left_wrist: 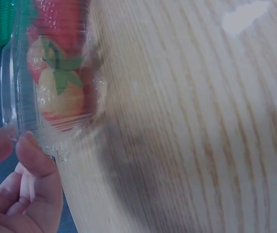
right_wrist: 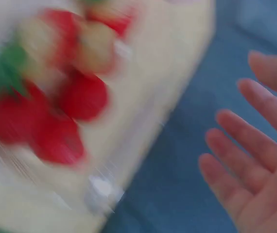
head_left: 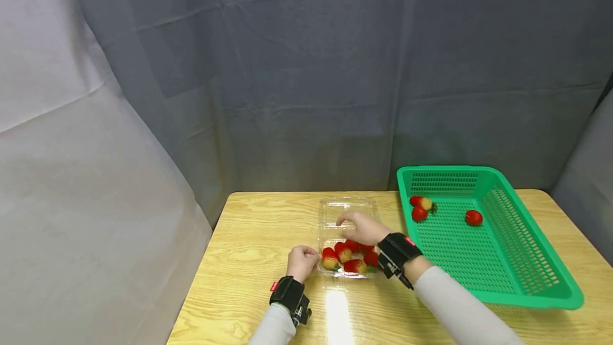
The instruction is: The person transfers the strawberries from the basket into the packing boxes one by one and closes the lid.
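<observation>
A clear plastic clamshell box [head_left: 348, 210] stands on the table with its lid raised at the back. Several red and pale-yellow strawberries [head_left: 355, 266] lie inside it. My left hand [head_left: 302, 262] pinches the box's rim at the near left corner between thumb and forefinger, as the left wrist view shows up close. Over the box is my right hand [head_left: 361, 228], its fingers spread and nothing held in them. In the right wrist view the strawberries [right_wrist: 84, 97] appear blurred below and beside the spread fingers [right_wrist: 231, 131].
A large green plastic basket [head_left: 498, 300] sits on the right of the wooden table [head_left: 254, 233]. Two strawberries [head_left: 419, 214] lie together in its back left corner, and another strawberry [head_left: 473, 218] farther right. Grey cloth [head_left: 306, 79] hangs behind the table.
</observation>
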`<state>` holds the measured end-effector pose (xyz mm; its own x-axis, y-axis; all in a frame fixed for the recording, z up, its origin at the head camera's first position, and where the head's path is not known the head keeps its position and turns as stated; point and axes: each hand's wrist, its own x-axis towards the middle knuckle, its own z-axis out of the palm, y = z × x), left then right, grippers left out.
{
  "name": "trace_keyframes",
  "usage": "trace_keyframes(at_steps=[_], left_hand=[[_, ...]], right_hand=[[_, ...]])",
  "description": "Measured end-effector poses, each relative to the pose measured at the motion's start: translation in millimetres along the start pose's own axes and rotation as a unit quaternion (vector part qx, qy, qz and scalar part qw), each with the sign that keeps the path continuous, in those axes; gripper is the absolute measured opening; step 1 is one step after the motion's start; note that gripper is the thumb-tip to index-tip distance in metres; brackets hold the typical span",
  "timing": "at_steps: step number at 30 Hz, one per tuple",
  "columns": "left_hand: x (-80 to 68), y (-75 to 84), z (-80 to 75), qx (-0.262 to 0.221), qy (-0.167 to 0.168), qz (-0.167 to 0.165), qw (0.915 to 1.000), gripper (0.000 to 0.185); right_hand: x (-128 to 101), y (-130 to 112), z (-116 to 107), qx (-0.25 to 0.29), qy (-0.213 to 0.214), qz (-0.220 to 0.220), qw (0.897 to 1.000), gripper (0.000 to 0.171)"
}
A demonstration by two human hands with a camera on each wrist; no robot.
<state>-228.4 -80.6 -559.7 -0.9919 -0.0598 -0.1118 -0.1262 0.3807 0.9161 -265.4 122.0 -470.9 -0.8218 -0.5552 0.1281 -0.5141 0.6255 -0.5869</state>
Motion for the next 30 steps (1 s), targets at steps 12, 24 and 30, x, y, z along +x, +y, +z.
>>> trace_keyframes(at_steps=[12, 24, 30], left_hand=[[-1.4, -1.5, -3.5, 0.002, 0.005, 0.000, 1.0000, 0.007], [-3.6, -0.9, -4.4, 0.016, 0.003, -0.004, 0.9999, 0.007], [-3.2, -3.9, -2.9, 0.012, -0.003, -0.001, 0.9999, 0.007]], right_hand=[[-58, 93, -115, -0.071, 0.235, 0.131, 0.960, 0.056], [-128, 197, -94, -0.066, 0.145, 0.312, 0.937, 0.065], [-143, 220, -85, -0.071, 0.119, 0.320, 0.937, 0.068]])
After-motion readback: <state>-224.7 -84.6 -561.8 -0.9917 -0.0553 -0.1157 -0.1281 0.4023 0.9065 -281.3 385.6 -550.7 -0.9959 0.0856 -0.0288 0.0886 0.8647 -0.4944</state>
